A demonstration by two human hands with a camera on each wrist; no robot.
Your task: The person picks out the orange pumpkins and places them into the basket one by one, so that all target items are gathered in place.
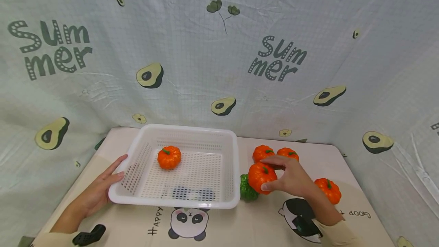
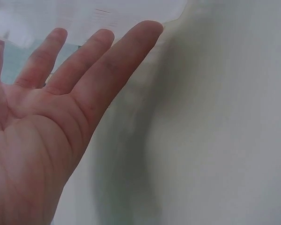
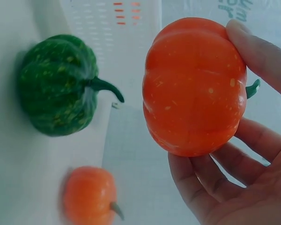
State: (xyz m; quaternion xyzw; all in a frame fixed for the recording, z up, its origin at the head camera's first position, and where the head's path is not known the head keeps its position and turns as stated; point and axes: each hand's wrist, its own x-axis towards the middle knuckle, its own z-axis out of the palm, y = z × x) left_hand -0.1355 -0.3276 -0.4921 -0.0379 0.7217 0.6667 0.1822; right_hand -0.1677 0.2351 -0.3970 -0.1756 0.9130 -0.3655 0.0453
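An orange pumpkin (image 1: 259, 177) is pinched between the thumb and fingers of my right hand (image 1: 288, 176), just right of the basket. The right wrist view shows the same orange pumpkin (image 3: 194, 89) raised off the table, its green stem toward the palm. A green pumpkin (image 1: 247, 190) stands beside the white basket (image 1: 236, 163), partly hidden behind the held one. My left hand (image 1: 99, 191) has its fingers extended, fingertips right at the basket's left rim. In the left wrist view the fingers (image 2: 107, 65) are straight. Inside the basket sits one orange pumpkin (image 1: 169, 157).
Behind my right hand are two more orange pumpkins, one to the left (image 1: 262, 152) and one to the right (image 1: 288, 153). Another orange pumpkin (image 1: 328, 191) lies by my right forearm. A printed cloth (image 1: 185, 87) hangs behind the table (image 1: 247, 226).
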